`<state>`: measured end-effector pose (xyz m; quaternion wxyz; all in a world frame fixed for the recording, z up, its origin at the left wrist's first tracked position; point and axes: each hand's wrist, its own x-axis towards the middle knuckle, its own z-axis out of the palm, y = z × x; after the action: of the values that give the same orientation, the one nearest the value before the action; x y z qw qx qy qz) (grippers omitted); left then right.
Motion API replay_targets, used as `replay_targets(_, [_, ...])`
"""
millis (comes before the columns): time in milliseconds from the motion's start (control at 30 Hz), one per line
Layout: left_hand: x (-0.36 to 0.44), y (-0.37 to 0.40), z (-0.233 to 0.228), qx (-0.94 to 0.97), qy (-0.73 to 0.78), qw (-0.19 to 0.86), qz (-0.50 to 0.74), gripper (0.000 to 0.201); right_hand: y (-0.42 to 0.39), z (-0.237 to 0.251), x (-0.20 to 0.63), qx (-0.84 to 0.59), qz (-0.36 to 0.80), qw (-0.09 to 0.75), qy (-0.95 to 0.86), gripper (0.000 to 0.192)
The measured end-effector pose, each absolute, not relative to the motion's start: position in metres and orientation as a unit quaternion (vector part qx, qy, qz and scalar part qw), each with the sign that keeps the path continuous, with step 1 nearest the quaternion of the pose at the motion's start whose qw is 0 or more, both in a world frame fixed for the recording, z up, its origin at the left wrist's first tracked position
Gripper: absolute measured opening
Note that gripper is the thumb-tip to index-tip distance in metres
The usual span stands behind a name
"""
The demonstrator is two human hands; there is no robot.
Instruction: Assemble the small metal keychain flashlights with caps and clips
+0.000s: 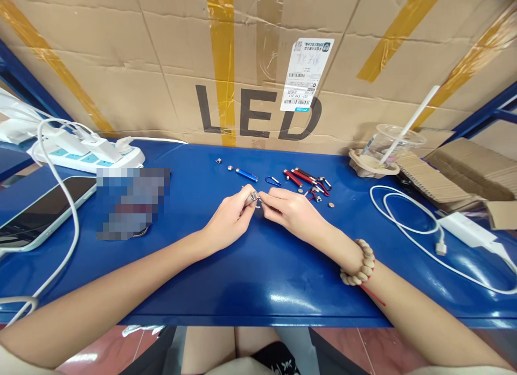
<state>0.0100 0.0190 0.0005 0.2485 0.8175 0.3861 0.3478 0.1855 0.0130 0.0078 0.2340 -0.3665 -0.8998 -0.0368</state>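
— What do we have between our hands?

— A small silvery metal part (253, 198), held just above the blue tabletop (258, 278) near its middle. Our left hand (231, 216) has its fingers (247, 194) pressed together around the part, pinching it from the left. Our right hand (287, 209) meets it from the other side, fingers (267, 198) closed in a pinch on the same piece or on a tiny bit touching it; we cannot tell which, it is too small.

— And behind the hands?

— A row of little things lies on the tabletop: a blue tube (246, 174), a blue loop (273, 180) just right of it, then a cluster of red tubes (304, 176) with clips. Two small silver bits (218, 161) sit to the left of the blue tube, and a small round piece (332, 205) lies right of the red cluster.

— What else do we see?

— A bead bracelet (359, 267) on our right wrist. At the far left, a phone (38, 213) and a white power strip (86, 151) with a cable. At the right, a coiled white cable (404, 224) with its charger (468, 230), and a clear plastic cup (390, 143) with a straw. A cardboard box (161, 68) printed LED stands along the back edge.
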Motion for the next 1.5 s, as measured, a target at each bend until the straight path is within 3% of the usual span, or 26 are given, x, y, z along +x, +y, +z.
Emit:
replay_targets(167, [0.0111,0.0172,0.0033,0.794,0.406,0.267,0.364,0.023,0.0148,0.0074,0.1870,-0.369,-0.046,0.257,-0.892,0.028])
replay_targets(433, [0.0095,0.0136,0.0087,0.798,0.386,0.348,0.307,0.019,0.0119,0.0151,0.1897,-0.385,-0.087,0.383,-0.835,0.027])
replay_targets(1033, [0.0078,0.0155,0.0070,0.828,0.340,0.325,0.305,0.030,0.0124,0.0100,0.1865,-0.342,-0.075,0.372,-0.860,0.026])
replay_targets(1500, [0.0100,0.0190,0.0043,0.768,0.405,0.341,0.362,0.032,0.0088,0.0075,0.1806,-0.357,0.032,0.371,-0.857,0.026])
